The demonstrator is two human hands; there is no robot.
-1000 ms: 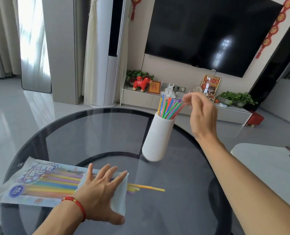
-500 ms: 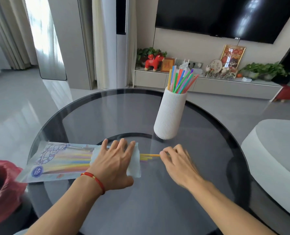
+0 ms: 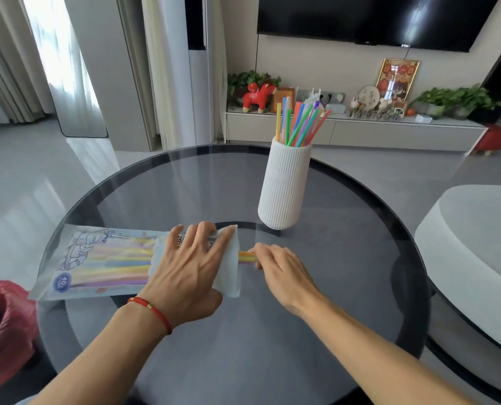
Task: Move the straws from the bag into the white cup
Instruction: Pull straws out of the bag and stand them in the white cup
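Left hand (image 3: pixel 185 268), fingers spread, flat on the open end of the printed clear plastic bag (image 3: pixel 97 263) lying on the round dark glass table (image 3: pixel 345 258). Right hand (image 3: pixel 281 271) pinched on the orange and yellow straw ends (image 3: pixel 247 256) poking from the bag's mouth. Ribbed white cup (image 3: pixel 284 185) upright beyond, holding coloured straws (image 3: pixel 299 121).

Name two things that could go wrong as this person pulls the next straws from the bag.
1. The right hand is at several straw ends together; extras may slide out onto the glass table.
2. The tall cup stands close behind the hands, already holding straws; a quick lift could knock it over.
The left hand pins the bag.
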